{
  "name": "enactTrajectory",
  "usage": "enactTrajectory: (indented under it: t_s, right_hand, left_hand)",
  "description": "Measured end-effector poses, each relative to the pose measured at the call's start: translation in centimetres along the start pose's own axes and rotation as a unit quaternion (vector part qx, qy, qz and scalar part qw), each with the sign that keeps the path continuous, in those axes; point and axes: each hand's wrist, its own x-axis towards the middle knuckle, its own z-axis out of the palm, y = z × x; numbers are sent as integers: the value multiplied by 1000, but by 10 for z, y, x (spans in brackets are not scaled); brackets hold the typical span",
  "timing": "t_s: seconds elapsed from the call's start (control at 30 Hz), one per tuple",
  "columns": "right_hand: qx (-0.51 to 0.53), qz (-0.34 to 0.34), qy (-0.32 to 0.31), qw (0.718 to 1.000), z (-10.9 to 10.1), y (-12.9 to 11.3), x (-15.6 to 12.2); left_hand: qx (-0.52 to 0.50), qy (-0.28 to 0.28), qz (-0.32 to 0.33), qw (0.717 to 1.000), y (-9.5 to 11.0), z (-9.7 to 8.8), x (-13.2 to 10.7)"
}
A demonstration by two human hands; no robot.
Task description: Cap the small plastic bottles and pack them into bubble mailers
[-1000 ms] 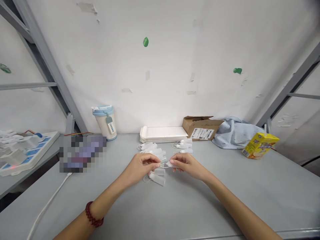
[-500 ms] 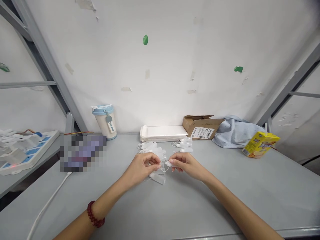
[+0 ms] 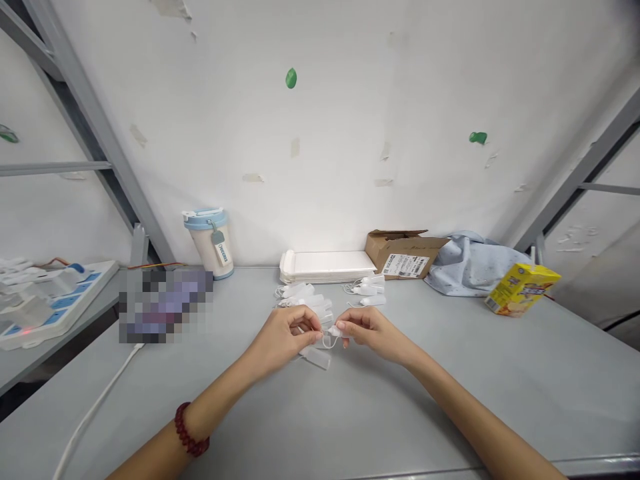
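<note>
Both of my hands meet over the middle of the grey table. My left hand is closed around a small translucent plastic bottle that pokes out below its fingers. My right hand pinches the bottle's small white cap, which hangs from the bottle by a thin loop. Just behind my hands lies a pile of several more small bottles, and a second small group of bottles lies to the right of it.
A stack of white trays, a torn cardboard box, a light blue cloth and a yellow drink carton line the wall. A blue-lidded cup stands at the left. A white cable crosses the table's left side; a power strip lies far left.
My hands have drawn a little closer together, and the cap in my right hand has moved toward the bottle. The bottle has shifted slightly down and left.
</note>
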Motion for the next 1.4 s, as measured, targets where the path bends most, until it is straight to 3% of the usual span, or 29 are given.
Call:
enactTrajectory:
  t_s: [0.77,1.4]
  right_hand:
    - [-14,23,-12,1000,3,0,-2]
    - [-8,32,-17,999,10,4,-2]
  left_hand:
    - [46,13,14,999,0,3,-1]
    - [47,-8,10,999,-5,6,-3]
